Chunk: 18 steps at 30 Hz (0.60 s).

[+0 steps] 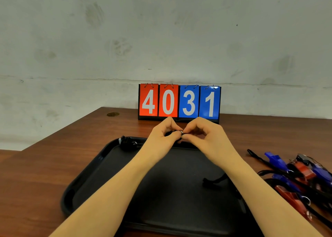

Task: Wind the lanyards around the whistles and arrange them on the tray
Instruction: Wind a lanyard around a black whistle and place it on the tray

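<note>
Over the far edge of the black tray (100,165), both hands meet on one small black whistle (171,133). My left hand (162,138) grips its body. My right hand (203,138) pinches the metal ring (181,132) and lanyard at its end. The whistle is mostly hidden by my fingers. A loose black lanyard end (212,182) lies on the tray by my right forearm. A wound black whistle (128,143) sits in the tray's far left corner.
A heap of blue and red whistles (296,175) with tangled black lanyards lies on the brown table (45,165) right of the tray. A flip scoreboard (179,102) reading 4031 stands against the wall behind my hands.
</note>
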Each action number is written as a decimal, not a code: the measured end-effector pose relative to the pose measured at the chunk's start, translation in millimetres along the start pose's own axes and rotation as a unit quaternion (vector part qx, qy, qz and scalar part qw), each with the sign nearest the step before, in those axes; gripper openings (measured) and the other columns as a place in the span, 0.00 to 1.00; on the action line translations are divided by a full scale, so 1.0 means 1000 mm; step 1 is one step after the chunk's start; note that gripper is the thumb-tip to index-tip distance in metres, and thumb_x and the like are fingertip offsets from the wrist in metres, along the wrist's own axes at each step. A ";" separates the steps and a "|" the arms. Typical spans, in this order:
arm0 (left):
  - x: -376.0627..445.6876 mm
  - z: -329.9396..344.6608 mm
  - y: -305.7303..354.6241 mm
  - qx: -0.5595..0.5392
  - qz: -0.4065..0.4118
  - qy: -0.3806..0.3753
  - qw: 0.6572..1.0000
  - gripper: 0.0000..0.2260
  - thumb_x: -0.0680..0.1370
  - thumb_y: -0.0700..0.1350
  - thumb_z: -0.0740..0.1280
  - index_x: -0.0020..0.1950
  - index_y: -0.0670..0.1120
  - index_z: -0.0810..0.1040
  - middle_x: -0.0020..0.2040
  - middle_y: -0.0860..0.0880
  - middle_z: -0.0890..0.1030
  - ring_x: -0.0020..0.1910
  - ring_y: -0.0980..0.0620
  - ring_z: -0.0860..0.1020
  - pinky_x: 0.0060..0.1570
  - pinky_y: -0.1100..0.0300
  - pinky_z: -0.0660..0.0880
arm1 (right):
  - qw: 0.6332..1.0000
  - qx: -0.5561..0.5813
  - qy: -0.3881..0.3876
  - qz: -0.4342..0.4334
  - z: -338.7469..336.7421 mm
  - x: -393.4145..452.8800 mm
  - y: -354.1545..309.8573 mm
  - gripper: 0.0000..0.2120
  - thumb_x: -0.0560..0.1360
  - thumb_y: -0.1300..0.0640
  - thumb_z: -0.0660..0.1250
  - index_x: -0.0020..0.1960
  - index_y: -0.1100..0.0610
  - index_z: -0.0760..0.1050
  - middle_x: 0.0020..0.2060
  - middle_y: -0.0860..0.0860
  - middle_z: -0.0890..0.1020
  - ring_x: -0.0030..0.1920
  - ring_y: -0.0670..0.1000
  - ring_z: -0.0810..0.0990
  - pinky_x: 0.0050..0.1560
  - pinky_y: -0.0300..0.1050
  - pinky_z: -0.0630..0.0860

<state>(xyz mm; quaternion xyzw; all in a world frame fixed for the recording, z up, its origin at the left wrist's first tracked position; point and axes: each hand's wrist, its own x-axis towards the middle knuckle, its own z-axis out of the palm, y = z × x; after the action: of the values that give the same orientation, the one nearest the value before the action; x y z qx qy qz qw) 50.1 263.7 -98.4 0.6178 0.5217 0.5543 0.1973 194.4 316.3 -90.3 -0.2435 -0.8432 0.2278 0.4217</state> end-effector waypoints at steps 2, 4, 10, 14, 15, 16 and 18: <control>-0.001 -0.001 0.001 -0.001 0.003 -0.010 1.000 0.05 0.77 0.39 0.64 0.42 0.48 0.74 0.43 0.49 0.81 0.44 0.59 0.79 0.47 0.66 0.74 | 0.999 0.021 -0.015 0.023 -0.003 0.000 0.000 0.05 0.70 0.59 0.72 0.44 0.54 0.77 0.40 0.47 0.80 0.43 0.46 0.79 0.46 0.37 0.77; -0.002 -0.001 0.003 -0.001 0.013 -0.020 1.000 0.05 0.77 0.40 0.64 0.43 0.49 0.74 0.44 0.50 0.81 0.47 0.58 0.79 0.50 0.65 0.74 | 0.997 0.052 -0.028 0.042 -0.005 0.001 0.000 0.05 0.69 0.58 0.73 0.43 0.54 0.78 0.39 0.49 0.81 0.42 0.49 0.79 0.46 0.39 0.76; -0.003 -0.002 0.004 0.017 0.023 -0.058 0.998 0.04 0.77 0.41 0.63 0.45 0.48 0.74 0.41 0.56 0.79 0.43 0.65 0.77 0.45 0.74 0.72 | 0.994 0.070 -0.045 0.066 -0.013 0.001 -0.001 0.04 0.67 0.57 0.74 0.39 0.52 0.79 0.36 0.48 0.82 0.40 0.46 0.80 0.44 0.33 0.76; -0.003 -0.002 0.002 0.017 0.022 -0.051 0.998 0.02 0.77 0.40 0.63 0.46 0.47 0.74 0.42 0.55 0.80 0.43 0.64 0.78 0.44 0.75 0.72 | 0.994 0.082 -0.030 0.071 -0.012 -0.001 -0.003 0.03 0.67 0.57 0.74 0.39 0.52 0.81 0.35 0.47 0.82 0.38 0.43 0.80 0.44 0.34 0.77; -0.004 -0.003 0.002 0.016 0.021 -0.050 0.998 0.03 0.77 0.40 0.63 0.45 0.47 0.74 0.42 0.55 0.80 0.43 0.64 0.78 0.45 0.75 0.72 | 0.993 0.084 -0.031 0.070 -0.012 -0.001 -0.003 0.03 0.67 0.58 0.74 0.39 0.52 0.81 0.35 0.47 0.83 0.38 0.44 0.80 0.44 0.35 0.77; -0.004 -0.003 0.002 0.015 0.020 -0.049 0.998 0.03 0.77 0.40 0.63 0.45 0.47 0.74 0.42 0.54 0.80 0.43 0.63 0.78 0.45 0.74 0.73 | 0.993 0.090 -0.033 0.070 -0.013 -0.001 -0.004 0.02 0.68 0.58 0.73 0.39 0.53 0.81 0.35 0.48 0.83 0.38 0.44 0.81 0.44 0.36 0.77; -0.004 -0.004 0.003 0.012 0.016 -0.048 0.999 0.03 0.77 0.41 0.63 0.45 0.47 0.74 0.43 0.54 0.81 0.42 0.62 0.79 0.46 0.71 0.74 | 0.991 0.107 -0.037 0.070 -0.014 -0.001 -0.004 0.02 0.68 0.60 0.73 0.40 0.54 0.82 0.36 0.49 0.84 0.38 0.45 0.81 0.43 0.35 0.78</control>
<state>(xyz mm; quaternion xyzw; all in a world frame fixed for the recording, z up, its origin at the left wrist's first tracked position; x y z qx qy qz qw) 48.6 258.2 -96.9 0.6543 0.5085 0.5205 0.2060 206.1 314.6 -80.8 -0.2466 -0.8098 0.3545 0.3972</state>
